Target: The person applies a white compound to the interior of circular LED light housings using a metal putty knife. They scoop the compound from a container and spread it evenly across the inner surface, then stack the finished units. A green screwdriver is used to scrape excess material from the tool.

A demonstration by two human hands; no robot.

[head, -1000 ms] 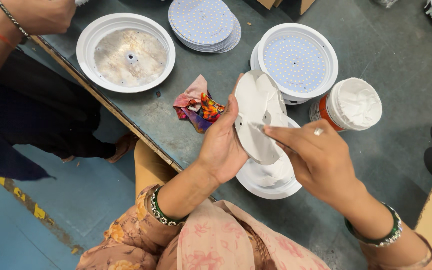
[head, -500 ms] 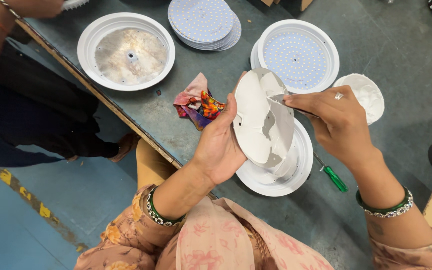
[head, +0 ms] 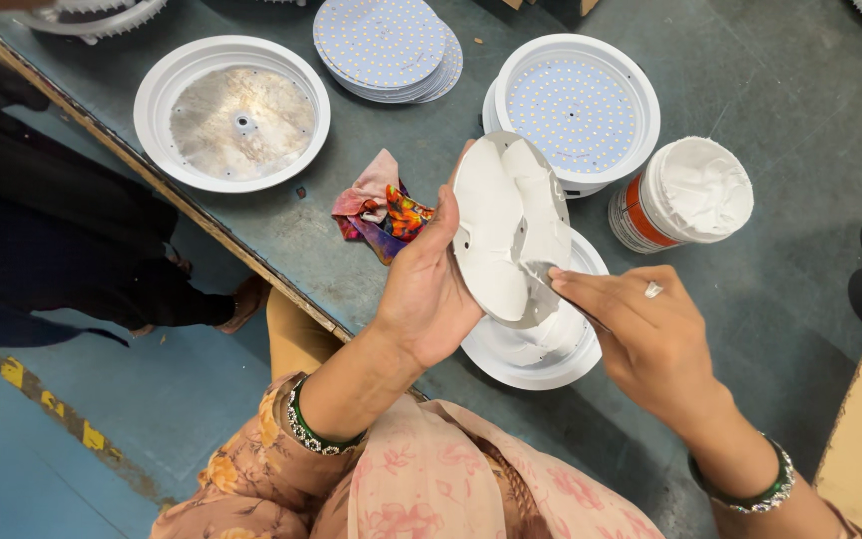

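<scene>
Round metal disc (head: 501, 235), smeared with white paste, tilted in left hand (head: 431, 289) grip, right hand (head: 641, 339) pinching a thin tool

The round metal disc (head: 507, 225) beside the paste tub (head: 685, 195) was coated in matt white paste, smeared in uneven ridges, with bare grey metal at its rim. The tub held the same thick, rough white paste. Left of the tub, a glossy white plastic housing (head: 581, 105) looked smooth. Further left lay a crumpled, soft cloth rag (head: 383, 208). The metal table (head: 750, 60) looked dull, scuffed grey-green.
</scene>
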